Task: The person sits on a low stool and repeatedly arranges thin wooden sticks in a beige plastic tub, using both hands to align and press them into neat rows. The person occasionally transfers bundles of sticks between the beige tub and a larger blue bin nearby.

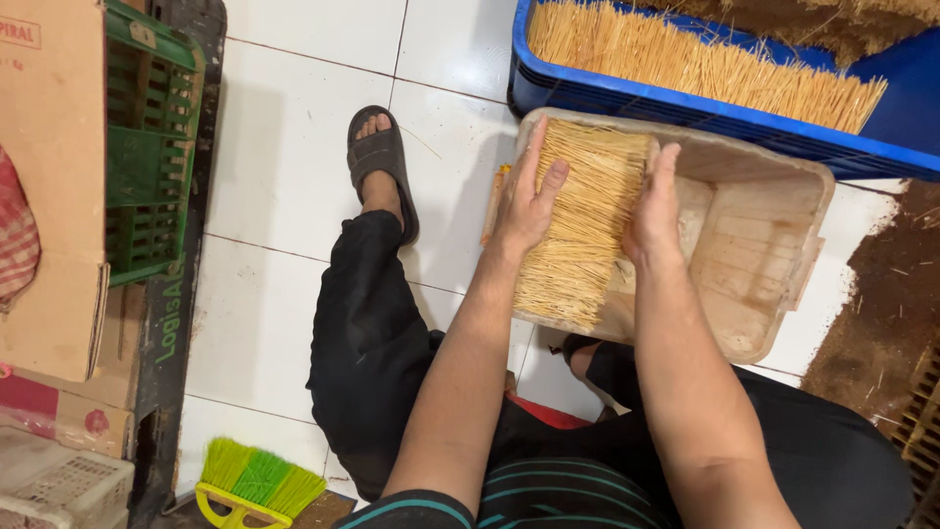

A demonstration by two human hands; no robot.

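A thick bundle of thin pale yellow sticks [586, 220] lies in the left part of a shallow beige wooden tray [759, 245] that rests tilted over my knees. My left hand [526, 201] presses flat against the bundle's left side, fingers stretched out. My right hand [654, 211] presses against its right side, so the sticks are squeezed between both palms. The rest of the tray is bare wood.
A blue plastic crate [636, 98] with many more sticks and brown powder stands just beyond the tray. Brown powder [886, 304] covers the floor at right. At left are a green crate [147, 147], cardboard boxes [49, 186] and a green-yellow brush [257, 480]. My sandalled foot [380, 157] rests on white tiles.
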